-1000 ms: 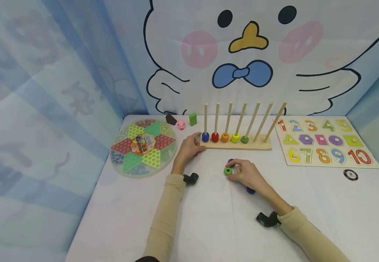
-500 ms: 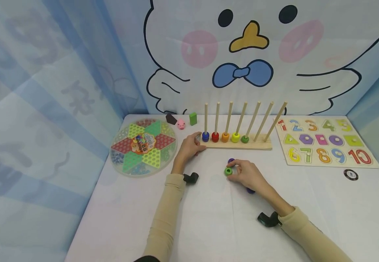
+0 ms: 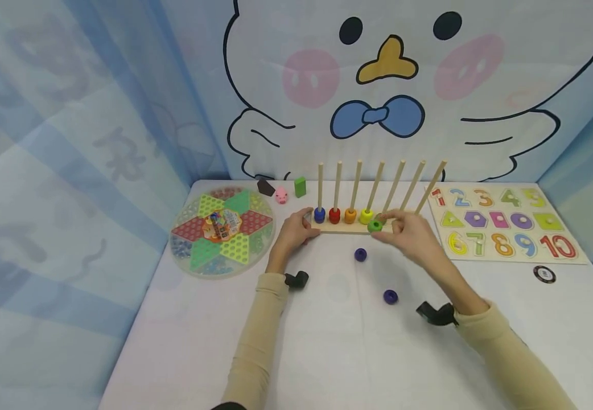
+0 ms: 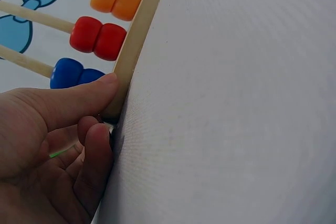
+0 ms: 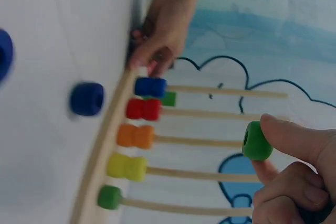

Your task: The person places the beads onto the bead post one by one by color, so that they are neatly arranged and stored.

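My left hand (image 3: pixel 293 234) grips the left end of a wooden bead rack (image 3: pixel 345 228), thumb on the front edge of its base in the left wrist view. In the head view my right hand (image 3: pixel 415 238) pinches a green bead (image 5: pixel 257 141) between thumb and finger, in front of the slanted pegs. The right wrist view has this bead apart from the pegs, its hole visible. Blue (image 5: pixel 150 86), red (image 5: pixel 143 109), orange (image 5: pixel 135 136) and yellow (image 5: pixel 126 167) beads sit in pairs on their pegs. A single green bead (image 5: pixel 109 197) is on the fifth peg.
Two dark blue-purple beads (image 3: pixel 360 254) lie on the table before the rack. A round star-patterned game board (image 3: pixel 222 232) is at left, a number puzzle board (image 3: pixel 511 222) at right. A pink pig figure (image 3: pixel 281 195) and green block (image 3: pixel 300 187) stand behind; a black-and-white disc (image 3: pixel 544 274) lies at right.
My right hand has carried the green bead from the table up and rightward to the rack, uncovering the two dark beads. My left hand has stayed at the rack's end.
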A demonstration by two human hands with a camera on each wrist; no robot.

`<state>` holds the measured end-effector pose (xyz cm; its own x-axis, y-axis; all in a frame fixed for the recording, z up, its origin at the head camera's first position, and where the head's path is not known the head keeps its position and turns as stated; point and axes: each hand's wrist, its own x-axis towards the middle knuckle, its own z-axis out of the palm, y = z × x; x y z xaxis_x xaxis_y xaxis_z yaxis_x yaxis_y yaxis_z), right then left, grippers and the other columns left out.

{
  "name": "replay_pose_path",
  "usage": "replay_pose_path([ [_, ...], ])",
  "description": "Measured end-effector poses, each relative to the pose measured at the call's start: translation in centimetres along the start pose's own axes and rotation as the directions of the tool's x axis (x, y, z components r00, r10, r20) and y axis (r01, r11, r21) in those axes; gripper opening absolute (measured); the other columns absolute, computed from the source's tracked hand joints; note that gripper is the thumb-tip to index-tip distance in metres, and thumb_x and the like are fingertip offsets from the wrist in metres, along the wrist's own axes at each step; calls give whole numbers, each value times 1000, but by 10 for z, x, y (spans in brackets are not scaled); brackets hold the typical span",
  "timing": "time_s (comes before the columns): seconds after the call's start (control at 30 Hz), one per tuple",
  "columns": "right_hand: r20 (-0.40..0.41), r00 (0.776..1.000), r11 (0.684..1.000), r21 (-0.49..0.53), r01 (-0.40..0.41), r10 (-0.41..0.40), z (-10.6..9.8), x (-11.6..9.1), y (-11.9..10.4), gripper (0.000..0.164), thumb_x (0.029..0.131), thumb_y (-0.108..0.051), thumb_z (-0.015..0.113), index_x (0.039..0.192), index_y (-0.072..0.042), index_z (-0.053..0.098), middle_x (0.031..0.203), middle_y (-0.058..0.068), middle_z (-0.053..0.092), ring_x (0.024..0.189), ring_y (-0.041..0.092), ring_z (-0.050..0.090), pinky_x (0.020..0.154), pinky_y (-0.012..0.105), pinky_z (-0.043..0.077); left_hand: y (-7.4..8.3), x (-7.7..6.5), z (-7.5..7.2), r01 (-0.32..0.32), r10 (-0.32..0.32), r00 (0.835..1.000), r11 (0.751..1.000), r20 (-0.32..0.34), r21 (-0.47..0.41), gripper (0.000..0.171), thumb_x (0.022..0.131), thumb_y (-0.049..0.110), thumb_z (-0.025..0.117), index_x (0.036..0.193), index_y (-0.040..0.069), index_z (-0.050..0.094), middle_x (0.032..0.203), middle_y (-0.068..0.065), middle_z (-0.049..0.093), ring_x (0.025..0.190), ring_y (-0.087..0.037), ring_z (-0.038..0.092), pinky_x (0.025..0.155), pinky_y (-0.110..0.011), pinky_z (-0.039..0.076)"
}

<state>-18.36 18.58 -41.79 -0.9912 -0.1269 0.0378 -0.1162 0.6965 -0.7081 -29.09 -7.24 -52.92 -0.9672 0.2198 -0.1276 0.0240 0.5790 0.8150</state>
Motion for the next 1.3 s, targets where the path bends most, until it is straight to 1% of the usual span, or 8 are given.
replay_pose_path([
  [0.1, -90, 996, 1000, 17, 24, -23, -32, 11, -14, 46, 83, -32, 74, 119, -5, 62, 52, 1, 40, 42, 11, 31, 39, 26, 25, -1, 0, -1, -4, 4, 1000, 1000, 4, -2, 67, 82, 20, 76, 141, 12, 45, 76, -4, 57, 49, -13, 51, 50, -25, 37],
  [0.23, -188, 982, 998, 50, 32, -23, -69, 24, -29, 49, 83, -36, 73, 122, -7, 61, 51, 1, 36, 42, 13, 29, 40, 29, 25, -2, -1, -1, -8, 8, 1000, 1000, 10, -3, 67, 82, 20, 76, 141, 12, 44, 75, -3, 57, 48, -12, 50, 49, -25, 37],
  [0.33, -234, 972, 998, 48, 32, -20, -89, 33, -36, 53, 83, -40, 72, 125, -9, 60, 52, 2, 35, 43, 15, 28, 40, 30, 25, -1, -2, -2, -13, 13, 1000, 1000, 3, -2, 67, 82, 19, 76, 141, 12, 44, 75, -4, 57, 48, -12, 50, 48, -24, 37],
  [0.43, -259, 966, 999, 41, 24, -12, -99, 41, -39, 55, 83, -41, 71, 127, -10, 59, 52, 2, 34, 43, 16, 28, 40, 31, 25, -1, -1, -3, -17, 17, 1000, 1000, -3, 4, 67, 82, 19, 76, 141, 11, 45, 75, -3, 57, 48, -12, 50, 48, -24, 37],
  [0.7, -251, 968, 999, 35, -15, 23, -92, 55, -32, 55, 84, -40, 71, 127, -9, 59, 53, 2, 36, 43, 16, 30, 39, 29, 25, -3, 1, -2, -28, 28, 1000, 1000, 6, -2, 67, 81, 19, 76, 141, 11, 45, 74, -3, 57, 48, -12, 51, 50, -24, 38],
  [0.9, -238, 971, 1000, -8, 4, -6, -84, 59, -26, 52, 85, -39, 70, 125, -6, 60, 51, 1, 38, 42, 14, 32, 37, 28, 25, -1, 1, -2, -26, 26, 1000, 1000, -6, 5, 67, 82, 20, 76, 141, 12, 45, 75, -4, 57, 48, -13, 50, 50, -25, 37],
  [1.13, -261, 965, 999, -36, 12, -21, -79, 52, -19, 48, 86, -40, 68, 121, -8, 63, 52, 2, 38, 44, 16, 33, 39, 29, 25, 0, 2, 0, -7, 7, 1000, 1000, 4, 6, 67, 82, 21, 76, 141, 12, 44, 76, -4, 57, 49, -13, 51, 50, -25, 38],
  [1.3, -298, 955, 998, 54, 24, -7, -77, 37, -15, 47, 86, -41, 68, 122, -11, 63, 53, 4, 36, 42, 17, 30, 40, 30, 26, 0, 1, -1, -3, 3, 1000, 1000, 0, 11, 68, 82, 21, 76, 141, 12, 44, 76, -3, 57, 49, -13, 51, 49, -25, 38],
])
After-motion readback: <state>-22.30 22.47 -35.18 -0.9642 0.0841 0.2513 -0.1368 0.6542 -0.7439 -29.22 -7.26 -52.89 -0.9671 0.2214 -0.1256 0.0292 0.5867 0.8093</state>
